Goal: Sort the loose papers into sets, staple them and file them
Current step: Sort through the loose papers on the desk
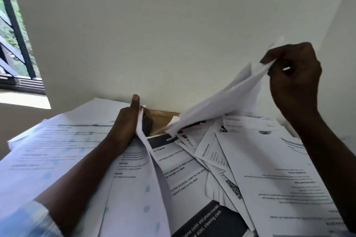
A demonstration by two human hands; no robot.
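Sorting underway: our left hand (133, 121) pinches upright sheet (154, 169) as divider; right hand (294, 71) grips lifted sheets (221, 106), exposing pile (212, 159) beneath.

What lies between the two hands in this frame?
In the head view, between the left hand and the right hand, a strip of bare wooden desk shows at the wall, then the lifted sheets the right hand holds.

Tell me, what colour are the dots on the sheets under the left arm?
Pale blue dots, head view.
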